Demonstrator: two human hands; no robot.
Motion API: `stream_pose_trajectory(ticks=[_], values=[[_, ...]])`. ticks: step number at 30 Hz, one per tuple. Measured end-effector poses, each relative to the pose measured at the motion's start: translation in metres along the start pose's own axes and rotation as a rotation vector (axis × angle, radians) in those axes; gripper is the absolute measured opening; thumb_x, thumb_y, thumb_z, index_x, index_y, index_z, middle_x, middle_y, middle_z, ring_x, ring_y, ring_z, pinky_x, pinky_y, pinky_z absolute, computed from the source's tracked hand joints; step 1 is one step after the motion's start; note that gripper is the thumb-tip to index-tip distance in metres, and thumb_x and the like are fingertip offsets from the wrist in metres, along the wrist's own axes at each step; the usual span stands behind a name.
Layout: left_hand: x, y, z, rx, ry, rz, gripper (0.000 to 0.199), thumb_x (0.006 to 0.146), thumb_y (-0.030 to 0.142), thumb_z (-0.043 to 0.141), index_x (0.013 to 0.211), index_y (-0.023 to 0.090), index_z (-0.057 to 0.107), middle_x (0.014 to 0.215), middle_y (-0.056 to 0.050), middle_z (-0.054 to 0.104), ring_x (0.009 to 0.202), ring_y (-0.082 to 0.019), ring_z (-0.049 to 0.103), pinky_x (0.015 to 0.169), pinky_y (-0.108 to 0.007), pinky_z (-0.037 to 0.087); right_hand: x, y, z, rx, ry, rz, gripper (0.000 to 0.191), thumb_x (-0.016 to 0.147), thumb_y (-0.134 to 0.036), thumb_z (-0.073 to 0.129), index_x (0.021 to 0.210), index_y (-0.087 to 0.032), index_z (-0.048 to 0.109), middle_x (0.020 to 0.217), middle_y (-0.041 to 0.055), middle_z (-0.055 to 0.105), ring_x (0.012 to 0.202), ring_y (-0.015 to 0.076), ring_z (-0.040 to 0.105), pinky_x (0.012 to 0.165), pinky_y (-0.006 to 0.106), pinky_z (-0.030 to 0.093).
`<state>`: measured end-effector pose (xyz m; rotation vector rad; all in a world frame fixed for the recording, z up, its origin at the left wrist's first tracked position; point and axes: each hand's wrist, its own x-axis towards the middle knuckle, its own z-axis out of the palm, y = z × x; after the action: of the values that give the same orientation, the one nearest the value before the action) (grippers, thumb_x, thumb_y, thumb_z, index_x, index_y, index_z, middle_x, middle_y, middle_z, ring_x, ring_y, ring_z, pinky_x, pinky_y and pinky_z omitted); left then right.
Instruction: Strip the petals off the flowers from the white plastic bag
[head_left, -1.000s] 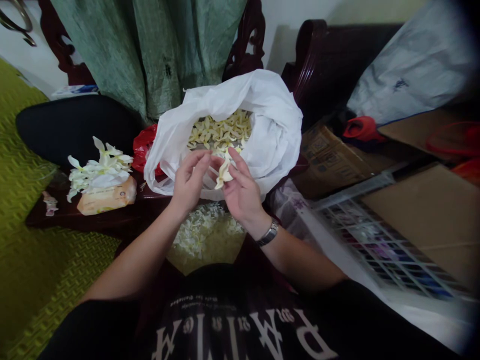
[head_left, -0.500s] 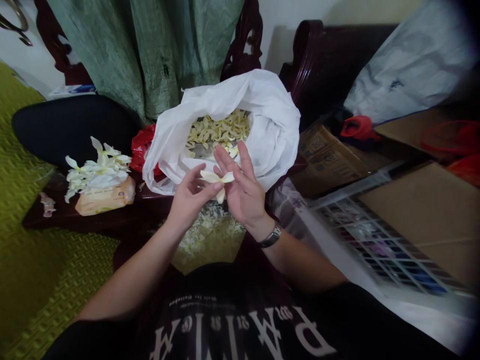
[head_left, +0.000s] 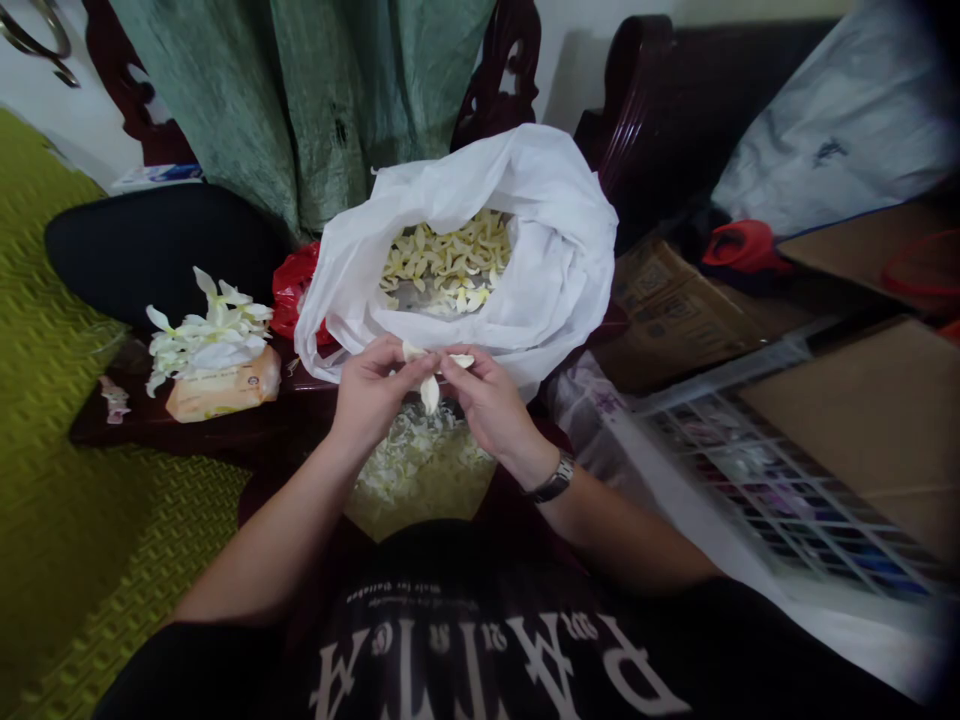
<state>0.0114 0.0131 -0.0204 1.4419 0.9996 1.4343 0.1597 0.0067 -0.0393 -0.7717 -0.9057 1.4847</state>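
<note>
My left hand (head_left: 371,395) and my right hand (head_left: 487,402) meet in front of a white plastic bag (head_left: 540,240), and their fingertips pinch a creamy white flower (head_left: 429,385) between them. One of its petals hangs downward. Inside the bag lies a heap of pale yellow petals (head_left: 446,265). Shredded white petals (head_left: 416,465) are piled below my hands, on my lap. A silver wristwatch (head_left: 553,480) sits on my right wrist.
To the left, white flowers (head_left: 210,340) rest on a wrapped packet (head_left: 225,385) on a dark wooden table (head_left: 150,430). A red plastic bag (head_left: 296,290) sits behind the white one. Cardboard boxes (head_left: 675,310) and a white wire rack (head_left: 772,490) stand to the right.
My hands have closed in from a spread, open pose, and both now pinch the flower together. The view has shifted slightly, and the bag sits a little higher and further right.
</note>
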Motion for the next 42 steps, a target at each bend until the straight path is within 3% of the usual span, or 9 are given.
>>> stream_pose_trajectory(ticks=[5, 10, 13, 15, 21, 26, 36, 39, 42], values=[[-0.003, -0.003, 0.001, -0.105, -0.023, -0.084, 0.029, 0.071, 0.039, 0.088, 0.068, 0.018, 0.068, 0.069, 0.002, 0.058, 0.064, -0.011, 0.05, 0.062, -0.024, 0.044, -0.003, -0.003, -0.002, 0.012, -0.047, 0.047, 0.031, 0.071, -0.045, 0.087, 0.086, -0.024, 0.069, 0.079, -0.0023, 0.072, 0.07, 0.0149, 0.066, 0.069, 0.032, 0.059], [-0.005, -0.004, 0.002, -0.198, -0.033, -0.171, 0.03, 0.074, 0.042, 0.085, 0.084, 0.019, 0.069, 0.075, 0.001, 0.064, 0.066, -0.011, 0.054, 0.064, -0.024, 0.047, -0.003, -0.001, -0.003, 0.006, -0.045, 0.072, 0.033, 0.068, -0.044, 0.089, 0.083, -0.023, 0.069, 0.072, -0.0032, 0.07, 0.064, 0.0141, 0.067, 0.063, 0.031, 0.061], [-0.002, -0.003, -0.001, -0.139, -0.06, -0.132, 0.026, 0.077, 0.041, 0.083, 0.093, 0.021, 0.075, 0.083, -0.001, 0.065, 0.075, -0.014, 0.058, 0.072, -0.027, 0.048, -0.002, 0.003, -0.003, -0.006, -0.035, 0.065, 0.033, 0.069, -0.045, 0.089, 0.082, -0.022, 0.069, 0.07, -0.0029, 0.069, 0.062, 0.014, 0.065, 0.061, 0.031, 0.061], [0.0, -0.003, -0.003, -0.084, -0.061, -0.078, 0.018, 0.079, 0.038, 0.082, 0.081, 0.021, 0.076, 0.082, -0.001, 0.062, 0.077, -0.014, 0.057, 0.073, -0.027, 0.047, -0.002, 0.005, -0.003, -0.012, -0.04, 0.057, 0.033, 0.07, -0.045, 0.088, 0.083, -0.022, 0.068, 0.07, -0.0029, 0.069, 0.061, 0.0139, 0.065, 0.062, 0.032, 0.061], [0.002, -0.008, -0.005, -0.179, 0.002, -0.123, 0.029, 0.07, 0.034, 0.089, 0.067, 0.019, 0.064, 0.067, 0.004, 0.058, 0.058, -0.01, 0.05, 0.058, -0.026, 0.04, -0.005, 0.006, -0.001, -0.028, -0.077, 0.043, 0.032, 0.075, -0.047, 0.085, 0.089, -0.024, 0.068, 0.075, -0.0016, 0.071, 0.067, 0.0157, 0.068, 0.067, 0.035, 0.062], [0.002, -0.008, -0.002, -0.233, -0.019, -0.266, 0.031, 0.07, 0.04, 0.088, 0.088, 0.021, 0.072, 0.067, 0.003, 0.061, 0.054, -0.01, 0.05, 0.052, -0.024, 0.038, -0.005, 0.005, 0.002, -0.065, -0.08, 0.007, 0.03, 0.075, -0.049, 0.084, 0.085, -0.025, 0.068, 0.07, -0.0026, 0.069, 0.063, 0.0162, 0.067, 0.064, 0.036, 0.062], [0.004, -0.011, -0.004, -0.194, -0.031, -0.115, 0.03, 0.072, 0.031, 0.088, 0.062, 0.018, 0.063, 0.071, 0.003, 0.052, 0.061, -0.008, 0.048, 0.058, -0.023, 0.04, -0.005, 0.008, -0.001, -0.058, -0.088, 0.007, 0.032, 0.076, -0.048, 0.082, 0.095, -0.026, 0.067, 0.075, -0.0016, 0.07, 0.067, 0.018, 0.066, 0.067, 0.037, 0.062], [0.004, -0.013, -0.002, -0.218, 0.004, -0.115, 0.022, 0.068, 0.027, 0.09, 0.071, 0.018, 0.07, 0.088, 0.001, 0.064, 0.073, -0.01, 0.057, 0.067, -0.023, 0.046, -0.005, 0.008, -0.001, -0.049, -0.09, 0.012, 0.034, 0.076, -0.049, 0.082, 0.096, -0.026, 0.066, 0.078, -0.0018, 0.07, 0.068, 0.0173, 0.067, 0.068, 0.037, 0.063], [0.005, -0.015, -0.002, -0.238, -0.029, -0.193, 0.021, 0.071, 0.03, 0.088, 0.086, 0.02, 0.077, 0.082, 0.0, 0.066, 0.068, -0.011, 0.057, 0.063, -0.024, 0.046, -0.004, 0.008, -0.001, -0.052, -0.081, -0.001, 0.033, 0.076, -0.049, 0.082, 0.093, -0.025, 0.065, 0.076, -0.0026, 0.069, 0.068, 0.0157, 0.066, 0.067, 0.034, 0.062]])
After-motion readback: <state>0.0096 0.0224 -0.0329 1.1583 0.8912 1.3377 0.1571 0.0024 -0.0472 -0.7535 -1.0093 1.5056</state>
